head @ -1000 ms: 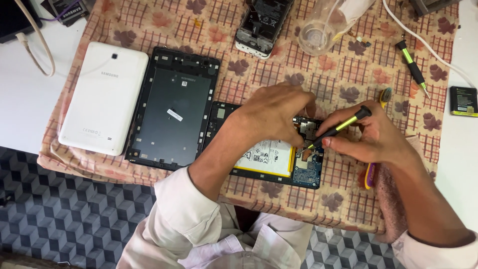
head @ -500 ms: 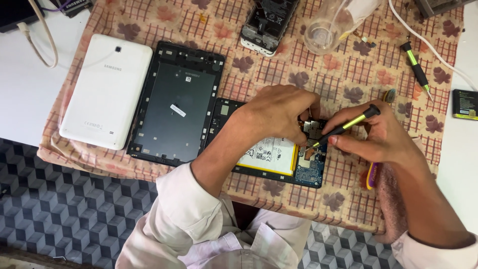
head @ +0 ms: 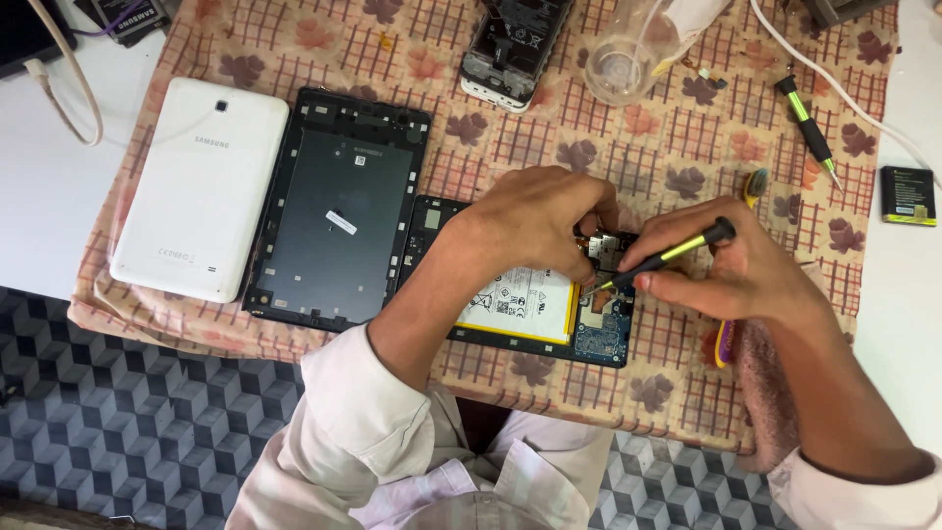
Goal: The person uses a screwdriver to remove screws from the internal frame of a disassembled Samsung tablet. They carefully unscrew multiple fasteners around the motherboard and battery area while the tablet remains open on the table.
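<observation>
1. Working at the opened black tablet chassis with its white-and-yellow flat battery (head: 520,299), which lies near the front edge of the floral checked cloth (head: 412,69); all places below are given relative to this chassis.
2. Left hand (head: 535,221) rests palm-down over the chassis top, fingers curled together and pressing on the board area. Judged: it pins the unit so it cannot slide under tool pressure. Whether it pinches a part, I cannot tell.
3. Right hand (head: 731,270) is closed around a slim black-and-green screwdriver (head: 667,257), held low and slanted like a pen, tip meeting the blue circuit board (head: 603,329) just right of the battery. Judged: the shallow grip gives fine control.
4. Just left of the chassis lies a black rectangular inner frame (head: 339,211); further left, a white plastic back cover (head: 201,186), set flat and out of the way.
5. Up and right of the chassis: a clear plastic cup (head: 618,69) and a second green-handled screwdriver (head: 807,123), within reach.
</observation>
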